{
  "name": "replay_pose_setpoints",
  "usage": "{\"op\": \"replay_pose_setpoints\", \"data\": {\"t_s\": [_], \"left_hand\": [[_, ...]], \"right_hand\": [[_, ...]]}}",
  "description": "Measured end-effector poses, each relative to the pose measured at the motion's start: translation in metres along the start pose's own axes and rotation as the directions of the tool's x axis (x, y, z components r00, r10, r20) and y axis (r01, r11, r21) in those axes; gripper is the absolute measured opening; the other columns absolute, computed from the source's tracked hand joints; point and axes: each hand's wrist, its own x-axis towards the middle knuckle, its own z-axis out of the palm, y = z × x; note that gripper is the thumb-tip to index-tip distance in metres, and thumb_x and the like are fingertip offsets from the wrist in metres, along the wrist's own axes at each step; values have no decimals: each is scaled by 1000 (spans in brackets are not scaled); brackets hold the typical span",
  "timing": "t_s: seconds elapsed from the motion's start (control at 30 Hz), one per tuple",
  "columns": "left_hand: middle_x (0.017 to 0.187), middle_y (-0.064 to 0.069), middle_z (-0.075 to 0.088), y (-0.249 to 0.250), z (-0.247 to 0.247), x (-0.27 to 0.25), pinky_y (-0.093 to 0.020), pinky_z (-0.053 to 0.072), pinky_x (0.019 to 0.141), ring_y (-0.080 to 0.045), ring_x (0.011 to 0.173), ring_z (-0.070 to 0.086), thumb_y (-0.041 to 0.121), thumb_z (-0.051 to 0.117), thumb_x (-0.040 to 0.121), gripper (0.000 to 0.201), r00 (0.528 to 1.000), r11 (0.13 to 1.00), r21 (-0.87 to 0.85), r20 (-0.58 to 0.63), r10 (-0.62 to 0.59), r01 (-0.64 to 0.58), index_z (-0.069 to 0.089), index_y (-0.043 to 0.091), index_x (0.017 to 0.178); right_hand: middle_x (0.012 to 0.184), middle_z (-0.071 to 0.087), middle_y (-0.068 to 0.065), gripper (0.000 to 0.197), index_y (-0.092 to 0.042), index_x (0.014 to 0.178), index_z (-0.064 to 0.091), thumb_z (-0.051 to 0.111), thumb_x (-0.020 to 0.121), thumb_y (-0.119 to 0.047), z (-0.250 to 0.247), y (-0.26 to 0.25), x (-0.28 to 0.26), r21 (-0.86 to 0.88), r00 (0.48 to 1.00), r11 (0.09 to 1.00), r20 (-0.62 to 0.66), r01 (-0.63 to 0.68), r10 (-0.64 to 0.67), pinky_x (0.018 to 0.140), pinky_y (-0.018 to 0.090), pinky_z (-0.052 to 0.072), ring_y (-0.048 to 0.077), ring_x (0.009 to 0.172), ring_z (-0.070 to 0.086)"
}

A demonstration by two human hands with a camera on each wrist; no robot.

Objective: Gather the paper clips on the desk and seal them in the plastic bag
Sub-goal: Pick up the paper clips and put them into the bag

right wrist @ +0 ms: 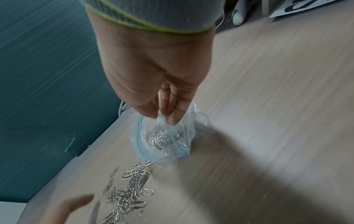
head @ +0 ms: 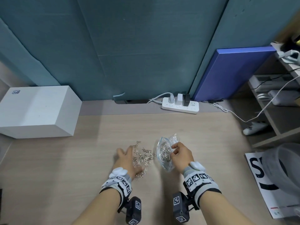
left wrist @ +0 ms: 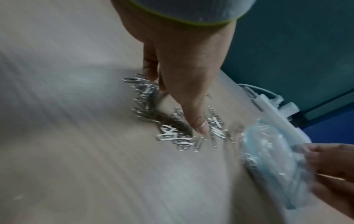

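Note:
A loose pile of silver paper clips lies on the wooden desk, a little left of centre. My left hand lies flat beside the pile's left edge with its fingers straight and spread; its thumb points down among the paper clips. To the right, a clear plastic bag with a blue zip strip stands open, several clips inside. My right hand pinches the bag's rim between thumb and fingertips. The bag sits just beyond the paper clips.
A white box stands at the back left. A power strip with plugs lies along the back wall beside a blue panel. At the right are a printed sheet, a translucent container and shelves.

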Motion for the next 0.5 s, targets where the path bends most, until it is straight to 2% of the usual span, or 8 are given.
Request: {"op": "replay_pose_setpoints", "data": {"t_s": [0.07,0.13,0.23,0.3,0.37,0.43,0.5], "left_hand": [[114,0,22,-16,7,-4,-30,51,78,-20,94,45,53,88,60,94,998,998,-40,39,-44,46,29,44,132],[113,0,24,-20,15,-4,-29,48,85,-17,94,42,44,87,68,83,998,994,-98,28,-48,50,34,41,132],[113,-1,31,-11,21,5,-29,51,82,-14,89,46,32,77,82,56,1000,991,-137,-27,-4,0,42,35,125],[114,-1,36,-3,22,10,-37,56,80,-16,91,48,34,74,84,50,998,989,-144,-51,37,-44,41,37,122],[111,2,32,0,23,10,-41,56,78,-20,105,41,49,75,78,63,997,991,-114,-57,59,-65,36,43,126],[112,3,26,2,22,5,-40,56,76,-19,106,34,61,76,67,85,996,994,-60,-20,89,-90,27,51,136],[116,1,23,2,25,1,-40,56,80,-20,102,39,58,79,66,93,991,992,-5,45,130,-130,23,54,140]], "right_hand": [[81,68,-3,24,-28,98,62,62,83,-10,2,0,0,-6,1000,1000,5,3,-3,68,30,47,17,76,64],[82,69,-2,23,-28,99,63,62,84,-11,2,0,1,-5,1000,1000,1,1,-1,68,30,46,17,76,64],[81,69,-1,22,-27,100,63,61,85,-11,3,1,1,-10,1000,1000,3,3,-3,67,30,46,18,76,64],[82,69,0,22,-27,99,63,61,85,-11,3,0,1,-12,1000,1000,1,8,-8,69,31,48,19,77,64],[83,69,0,22,-27,99,63,61,85,-10,3,0,0,-14,1000,1000,-4,11,-11,72,32,51,20,78,65],[85,69,-1,23,-27,100,63,61,85,-10,3,0,-2,-14,1000,1000,-1,12,-12,73,32,51,20,79,65],[85,69,-1,23,-28,100,62,62,85,-10,3,-1,-2,-10,1000,1000,8,16,-16,74,32,52,20,79,65]]}}
